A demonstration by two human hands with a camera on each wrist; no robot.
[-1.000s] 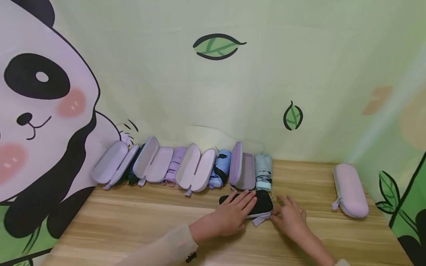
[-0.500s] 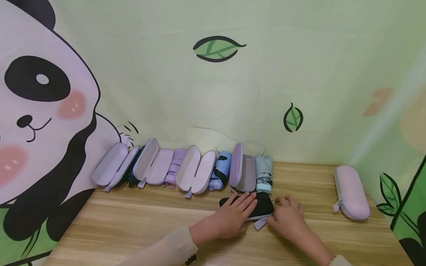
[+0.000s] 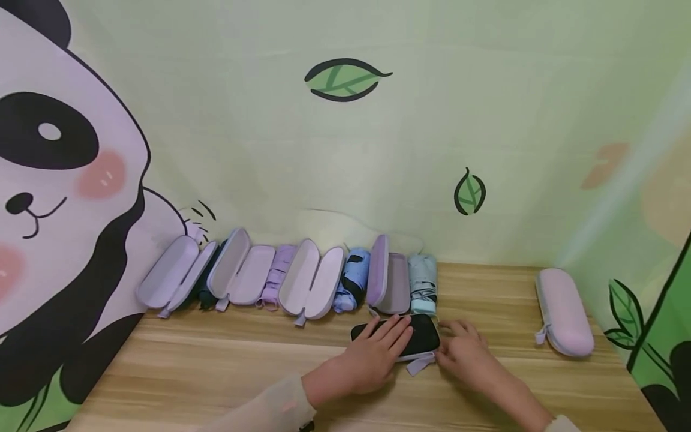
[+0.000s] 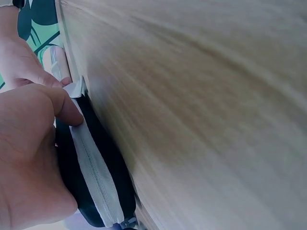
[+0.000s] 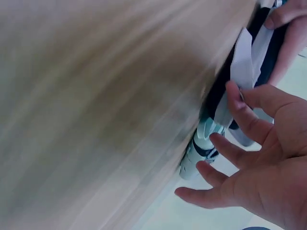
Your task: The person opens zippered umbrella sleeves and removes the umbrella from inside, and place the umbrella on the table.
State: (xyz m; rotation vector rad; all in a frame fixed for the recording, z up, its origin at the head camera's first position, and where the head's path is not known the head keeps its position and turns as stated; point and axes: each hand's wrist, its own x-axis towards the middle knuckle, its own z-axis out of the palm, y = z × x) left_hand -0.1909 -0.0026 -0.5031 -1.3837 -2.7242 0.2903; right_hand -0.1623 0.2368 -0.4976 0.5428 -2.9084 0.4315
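The black case [image 3: 425, 337] lay beneath the straight-fingered left grip [image 3: 375, 354]; at one end, the right grip [image 3: 468, 355] pinched the base of its pale tab [image 5: 242, 57].

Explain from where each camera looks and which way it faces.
Head: on the head, facing forward and down at the table; left hand, right hand and sleeves show.
Left wrist: on that wrist, facing along the black case towards the right hand; left hand close up.
Right wrist: on that wrist, facing the pull tab, the left hand beyond; right hand close up.
The wrist views share the black case and both hands.
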